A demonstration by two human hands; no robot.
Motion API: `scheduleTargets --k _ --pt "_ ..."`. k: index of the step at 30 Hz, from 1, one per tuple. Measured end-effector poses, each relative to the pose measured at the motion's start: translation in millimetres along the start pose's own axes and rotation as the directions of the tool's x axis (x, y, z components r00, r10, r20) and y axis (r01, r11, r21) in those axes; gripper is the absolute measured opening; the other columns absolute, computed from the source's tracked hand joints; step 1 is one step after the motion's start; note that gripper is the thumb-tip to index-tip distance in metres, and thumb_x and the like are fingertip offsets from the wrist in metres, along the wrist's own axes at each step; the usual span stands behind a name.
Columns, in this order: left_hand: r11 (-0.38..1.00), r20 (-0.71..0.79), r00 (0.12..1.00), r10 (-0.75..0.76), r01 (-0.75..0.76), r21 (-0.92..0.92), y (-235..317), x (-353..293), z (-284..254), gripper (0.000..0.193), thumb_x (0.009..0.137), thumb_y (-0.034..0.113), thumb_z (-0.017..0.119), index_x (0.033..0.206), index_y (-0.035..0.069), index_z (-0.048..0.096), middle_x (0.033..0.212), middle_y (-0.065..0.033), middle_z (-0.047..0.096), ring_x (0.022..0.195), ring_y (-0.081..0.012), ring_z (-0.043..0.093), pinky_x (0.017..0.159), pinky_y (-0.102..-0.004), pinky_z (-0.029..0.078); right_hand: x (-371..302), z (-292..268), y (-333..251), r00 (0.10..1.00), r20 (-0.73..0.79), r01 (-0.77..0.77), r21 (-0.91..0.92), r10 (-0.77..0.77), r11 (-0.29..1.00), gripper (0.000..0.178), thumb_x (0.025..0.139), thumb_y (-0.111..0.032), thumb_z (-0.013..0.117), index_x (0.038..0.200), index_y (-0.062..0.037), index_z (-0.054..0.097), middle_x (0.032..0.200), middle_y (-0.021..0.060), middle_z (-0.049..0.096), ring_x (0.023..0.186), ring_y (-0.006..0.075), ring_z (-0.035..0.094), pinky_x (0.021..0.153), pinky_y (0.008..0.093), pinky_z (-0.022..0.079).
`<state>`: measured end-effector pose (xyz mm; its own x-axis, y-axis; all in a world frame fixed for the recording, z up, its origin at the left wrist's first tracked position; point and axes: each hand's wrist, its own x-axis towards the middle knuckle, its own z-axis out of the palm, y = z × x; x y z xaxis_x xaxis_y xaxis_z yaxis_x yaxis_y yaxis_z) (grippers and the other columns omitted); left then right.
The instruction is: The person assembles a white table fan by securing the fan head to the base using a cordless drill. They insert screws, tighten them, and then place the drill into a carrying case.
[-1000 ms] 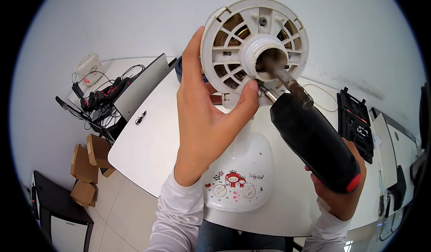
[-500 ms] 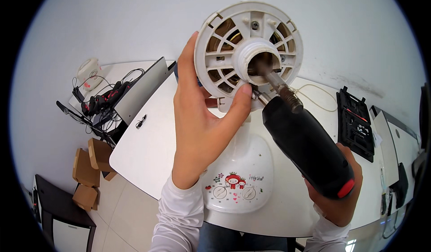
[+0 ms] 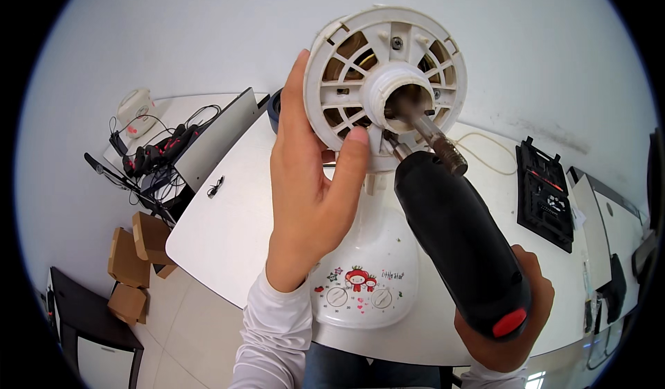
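A white electric fan's motor housing (image 3: 379, 30), round and slotted with a metal shaft (image 3: 443, 150) jutting toward me, stands on the fan's white base (image 3: 364, 306) with two dials. My left hand (image 3: 312, 174) is wrapped round the housing's left side, thumb on its front rim. In my right hand (image 3: 512, 320) is a black cordless screwdriver (image 3: 460, 243) with a red button at its rear end. Its bit meets the lower part of the housing, below the central collar; the screw there is hidden from me.
An opened black tool case (image 3: 546, 195) lies at the table's right. A pale cord (image 3: 488, 150) curls behind the fan. A small black cable (image 3: 216, 187) lies at left on the white table (image 3: 222, 250). Cardboard boxes (image 3: 131, 264) stand on the floor beyond.
The screwdriver's rear end has swung left and down with my right hand. My left thumb has slid left along the housing, which has turned slightly.
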<state>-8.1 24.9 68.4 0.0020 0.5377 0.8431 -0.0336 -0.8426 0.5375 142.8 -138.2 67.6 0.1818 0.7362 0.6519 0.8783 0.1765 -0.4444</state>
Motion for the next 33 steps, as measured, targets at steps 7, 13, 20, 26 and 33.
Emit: scheduleTargets --k 7,13,20,26,33 --pt "0.997 0.030 0.999 0.018 -0.020 0.074 -2.2 1.0 -4.6 0.067 0.088 0.015 0.055 0.144 -0.004 0.022 0.123 -0.0209 0.054 0.094 -0.0228 0.061 0.064 -0.0266 0.052 -6.3 -2.1 -1.1 0.999 0.037 -0.036 -0.106 0.040 0.994 0.056 0.054 0.000 0.075 0.106 -0.0024 0.055 0.088 0.0130 0.061 0.082 0.0265 0.062 0.075 0.0341 0.046" --pt "0.997 0.020 1.000 0.005 -0.007 0.078 -8.1 -1.6 -6.5 0.068 0.088 0.016 0.056 0.144 -0.004 0.023 0.129 -0.0220 0.048 0.096 -0.0229 0.060 0.064 -0.0265 0.051 -10.7 -3.7 -3.5 0.995 0.060 -0.072 -0.077 0.077 0.994 0.063 0.052 -0.002 0.076 0.110 -0.0024 0.053 0.094 0.0126 0.057 0.088 0.0274 0.058 0.080 0.0370 0.044" --pt "0.999 0.012 1.000 -0.010 0.009 0.039 -8.0 -1.7 -4.9 0.068 0.087 0.015 0.056 0.144 -0.003 0.024 0.132 -0.0215 0.046 0.097 -0.0238 0.059 0.065 -0.0267 0.051 -7.3 -7.4 2.7 0.991 0.135 0.001 0.095 -0.014 0.996 0.066 0.054 -0.001 0.076 0.115 0.0013 0.050 0.101 0.0132 0.055 0.088 0.0261 0.057 0.081 0.0360 0.043" --pt "0.980 0.108 0.976 -0.189 0.180 0.084 1.5 4.3 -21.1 0.086 0.078 0.021 0.069 0.145 -0.002 0.020 0.135 -0.0213 0.043 0.101 -0.0258 0.060 0.072 -0.0327 0.051 -13.1 7.2 2.2 1.000 -0.012 -0.013 0.047 0.013 0.999 0.061 0.057 -0.001 0.075 0.113 0.0028 0.051 0.100 0.0129 0.055 0.087 0.0239 0.057 0.080 0.0333 0.042" --pt "0.912 0.550 0.763 -0.340 0.410 -0.004 -22.0 8.1 -34.6 0.103 0.069 0.023 0.082 0.146 0.003 0.017 0.135 -0.0175 0.045 0.120 -0.0277 0.051 0.095 -0.0397 0.043 -11.6 6.0 -1.7 0.999 -0.035 -0.012 0.104 0.016 0.994 0.054 0.059 -0.001 0.073 0.110 0.0023 0.053 0.096 0.0110 0.056 0.084 0.0223 0.057 0.079 0.0324 0.041"
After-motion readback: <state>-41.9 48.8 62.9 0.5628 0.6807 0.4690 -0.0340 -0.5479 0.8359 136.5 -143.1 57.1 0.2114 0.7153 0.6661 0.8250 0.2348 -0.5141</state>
